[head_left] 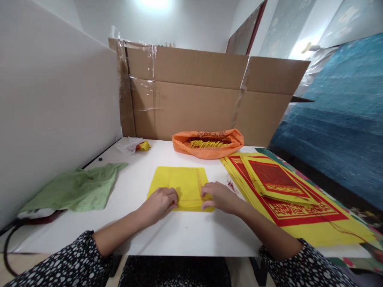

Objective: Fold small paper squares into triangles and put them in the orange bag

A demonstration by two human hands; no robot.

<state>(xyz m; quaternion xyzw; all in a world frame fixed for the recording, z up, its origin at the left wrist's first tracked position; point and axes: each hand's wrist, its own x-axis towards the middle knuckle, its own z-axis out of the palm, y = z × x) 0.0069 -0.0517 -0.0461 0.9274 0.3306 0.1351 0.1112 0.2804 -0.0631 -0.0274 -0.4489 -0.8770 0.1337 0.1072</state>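
Note:
A plain yellow sheet (186, 181) lies flat on the white table in front of me, creased near both sides, with a narrow fold along its near edge. At the near left part of the sheet, my left hand (163, 202) has its fingers curled down onto the fold. My right hand (218, 196) grips the near right corner, thumb below and fingers above. Both hands cover parts of the sheet's edges, so the layers under them are hidden.
Yellow sheets with red printing (311, 215) are stacked at the right, smaller ones (275, 179) on top. Behind stands an orange bag (206, 152) of folded yellow pieces. A green cloth (80, 187) lies left, near a clear plastic bag (130, 146). Cardboard (194, 99) walls the back.

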